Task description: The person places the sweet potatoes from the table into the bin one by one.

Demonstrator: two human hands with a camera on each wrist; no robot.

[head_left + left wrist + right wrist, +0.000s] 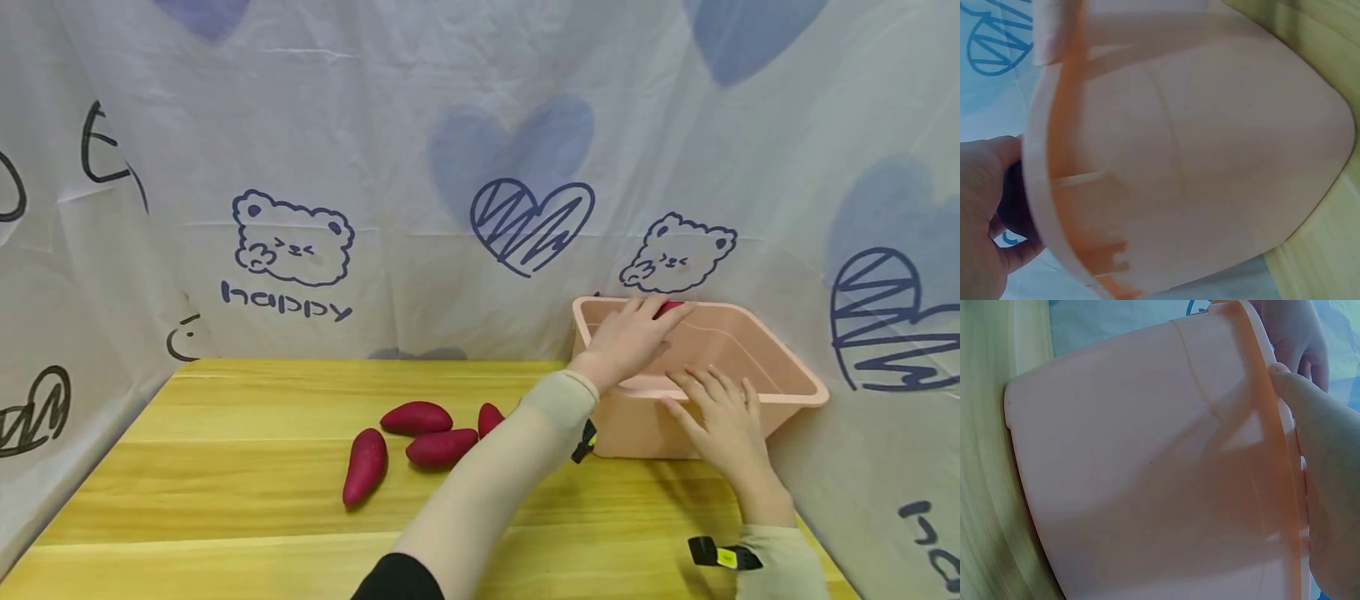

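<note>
My left hand (626, 337) grips a dark red sweet potato (670, 308) over the pink plastic tub (645, 433), at its left part. In the left wrist view the sweet potato (1016, 203) shows dark between the fingers, beyond the rim. My right hand (716, 421) rests at the tub's near rim, fingers spread and reaching over it. Its thumb (1294, 387) touches the rim from outside in the right wrist view. Several more sweet potatoes (365, 468) lie on the wooden table (247, 500), left of the tub; my left forearm partly covers one of them (490, 418).
A pale printed cloth (405, 167) hangs behind the table and along both sides. The tub stands at the back right, close to the cloth. My left forearm (487, 492) stretches across the table, and its wrist carries a black strap (583, 442).
</note>
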